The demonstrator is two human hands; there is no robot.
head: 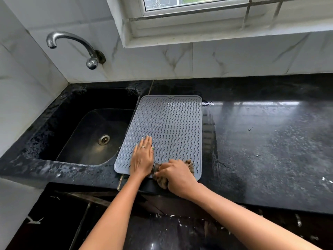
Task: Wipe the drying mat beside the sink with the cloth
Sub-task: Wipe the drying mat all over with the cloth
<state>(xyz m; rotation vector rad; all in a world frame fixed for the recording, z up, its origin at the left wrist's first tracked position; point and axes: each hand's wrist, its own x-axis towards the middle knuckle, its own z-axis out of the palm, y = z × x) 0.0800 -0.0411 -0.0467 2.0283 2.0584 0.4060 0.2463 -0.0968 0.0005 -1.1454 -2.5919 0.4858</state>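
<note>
A grey ribbed drying mat (pixel 169 127) lies on the black counter just right of the sink (pixel 93 134). My left hand (pixel 142 157) presses flat on the mat's near left part, fingers straight, a ring on one finger. My right hand (pixel 177 175) grips a bunched brown patterned cloth (pixel 161 180) at the mat's near edge, right beside my left hand. Most of the cloth is hidden under my right hand; a bit also shows past the knuckles.
A chrome tap (pixel 72 46) juts from the tiled wall above the sink. The black stone counter (pixel 270 141) stretches to the right, wet and streaked. A window sits above the wall tiles. The counter's front edge runs just under my wrists.
</note>
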